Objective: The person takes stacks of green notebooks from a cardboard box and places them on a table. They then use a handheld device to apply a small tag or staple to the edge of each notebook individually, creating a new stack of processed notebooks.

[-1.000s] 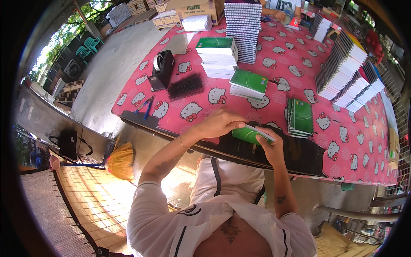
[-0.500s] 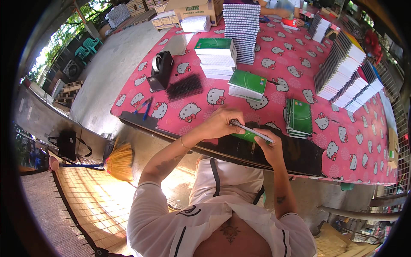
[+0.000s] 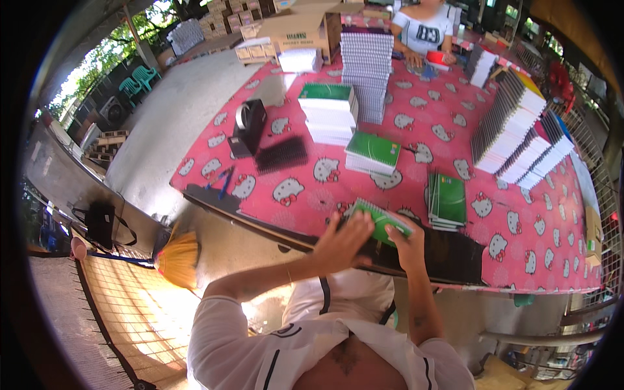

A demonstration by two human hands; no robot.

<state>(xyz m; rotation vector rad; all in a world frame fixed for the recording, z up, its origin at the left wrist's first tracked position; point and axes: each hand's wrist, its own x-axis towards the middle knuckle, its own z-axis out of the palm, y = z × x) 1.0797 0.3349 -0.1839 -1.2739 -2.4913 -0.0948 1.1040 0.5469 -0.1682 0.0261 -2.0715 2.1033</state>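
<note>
A green-covered spiral notebook is tilted over the black patch at the table's front edge. My right hand grips its right side, thumb on the cover. My left hand lies against its left side with fingers stretched out, slightly blurred. Just beyond are a short stack of green notebooks and, to the right, a small overlapping pile of green notebooks. Farther back, a taller stack of white-paged books has a green cover on top. Left of it lies a bundle of black binding coils.
A black tape dispenser and a blue-handled tool sit on the left of the pink table. Tall notebook stacks stand at the back and the right. Across the table, another person has hands near a red object.
The notebook, edge-on before, now shows its green cover face up. My left hand has gone from pinching its spiral edge to lying flat with fingers spread. The view has tilted up somewhat.
</note>
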